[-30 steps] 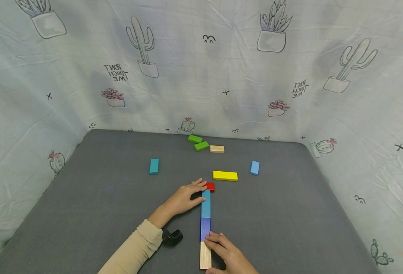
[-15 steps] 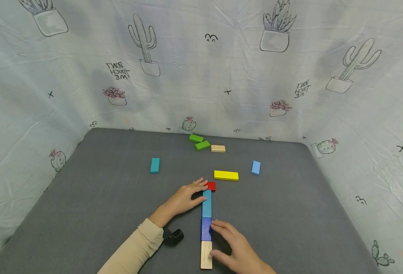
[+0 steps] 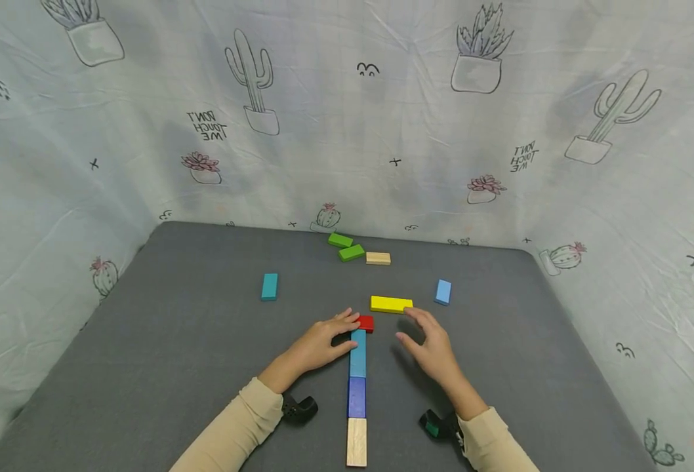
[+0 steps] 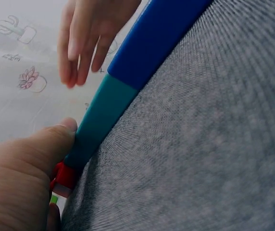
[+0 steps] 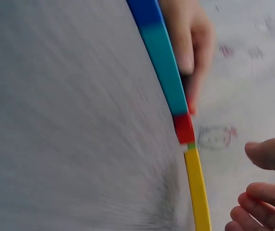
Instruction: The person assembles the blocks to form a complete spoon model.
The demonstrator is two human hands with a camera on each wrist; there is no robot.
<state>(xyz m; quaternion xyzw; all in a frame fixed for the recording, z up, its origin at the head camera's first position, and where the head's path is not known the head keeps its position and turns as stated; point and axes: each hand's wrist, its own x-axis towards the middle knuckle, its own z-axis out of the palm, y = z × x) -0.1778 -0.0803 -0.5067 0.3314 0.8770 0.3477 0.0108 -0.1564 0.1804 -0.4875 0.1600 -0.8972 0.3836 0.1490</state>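
Note:
A straight row of blocks runs away from the person in the head view: natural wood, dark blue and light blue, with a red block lying crosswise at its far end. My left hand rests at the far end, fingertips on the red block and thumb at the light blue block's side. A yellow block lies just beyond the red one. Over the table beside it, my right hand has spread, relaxed fingers holding nothing, fingertips overlapping the yellow block's right end in this view.
At the back of the grey table lie two green blocks and a wooden block. One teal block is at left, another pale blue block at right. A patterned cloth hangs behind.
My right hand has left the side of the wooden and dark blue blocks and moved forward and right, up to the yellow block. The left hand stays at the red block.

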